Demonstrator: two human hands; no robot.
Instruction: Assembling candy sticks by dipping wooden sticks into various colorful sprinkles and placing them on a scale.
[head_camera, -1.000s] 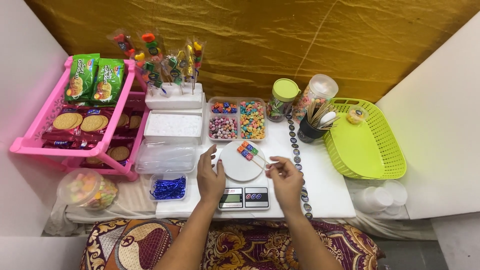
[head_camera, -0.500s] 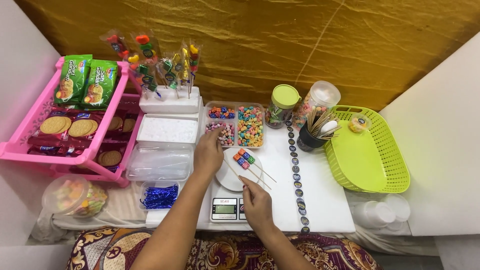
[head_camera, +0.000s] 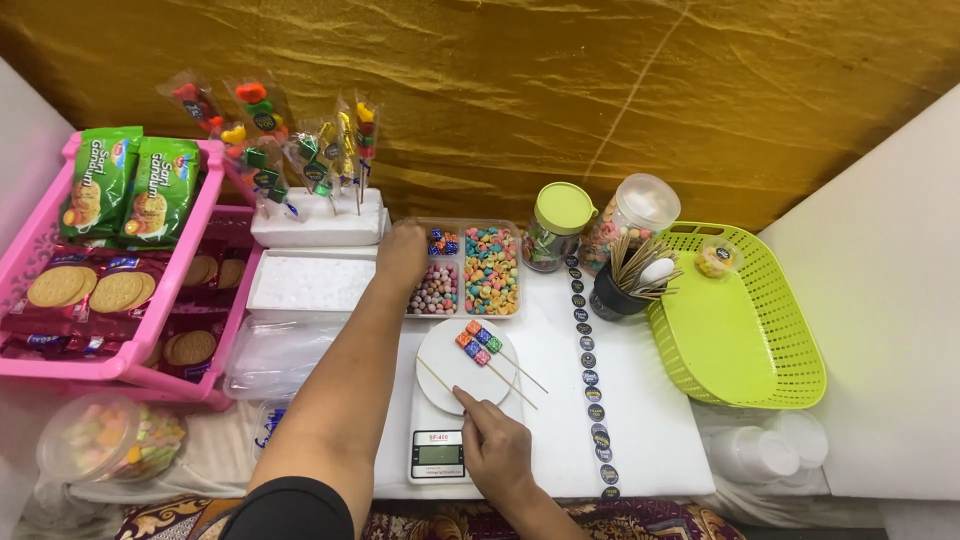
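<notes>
My left hand reaches forward over the clear divided candy tray, its fingers curled down at the tray's left compartments; what they pinch is hidden. My right hand rests at the near edge of a white round plate on a small white kitchen scale, fingertip touching a bare wooden skewer. Two skewers with coloured cube candies lie on the plate.
A white foam block holds wrapped candy skewers. A pink rack of biscuit packs stands left. Two candy jars, a dark cup of sticks and a green basket sit right. A sticker strip runs down the table.
My left hand has stretched from beside the plate forward to the candy tray. My right hand has slid left and nearer, down to the plate's near edge by the scale.
</notes>
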